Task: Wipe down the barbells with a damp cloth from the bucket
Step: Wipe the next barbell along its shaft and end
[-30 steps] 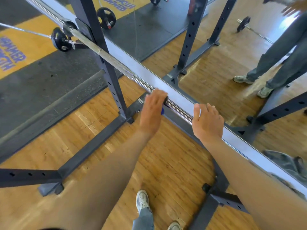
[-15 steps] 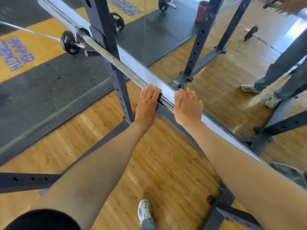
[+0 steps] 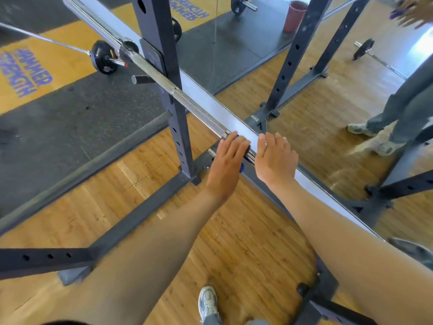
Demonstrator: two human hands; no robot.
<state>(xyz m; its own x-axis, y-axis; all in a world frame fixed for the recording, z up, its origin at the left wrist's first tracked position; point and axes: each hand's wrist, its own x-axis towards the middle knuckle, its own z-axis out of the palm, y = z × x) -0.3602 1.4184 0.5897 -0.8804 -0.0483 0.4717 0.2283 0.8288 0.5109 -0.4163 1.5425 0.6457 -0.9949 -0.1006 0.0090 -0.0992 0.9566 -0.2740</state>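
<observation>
The barbell (image 3: 187,103) rests across the dark rack upright (image 3: 164,85), running from far left to near right just in front of a mirror whose pale frame (image 3: 234,118) lies behind it. The left hand (image 3: 228,160) lies over the bar with its fingers (image 3: 234,143) curled down over the steel. A scrap of blue cloth (image 3: 241,167) shows under its palm, so it seems to be gripping the cloth against the bar. The right hand (image 3: 274,158) sits just beside it on the near-right side, fingers laid loosely forward over the bar. Whether they wrap underneath I cannot tell.

The step in hand appears to be the wiping stroke along the shaft. To do it well, the cloth should wrap as far round the bar as it can, so the underside is cleaned too. The knurled stretch towards the upright likely holds grime, so firm, slow passes with a slight twist would suit it. The right hand can steady the bar so it does not roll on its hooks. A reddish bucket (image 3: 294,16) stands far off on the dark mat, handy for re-wetting the cloth.
</observation>
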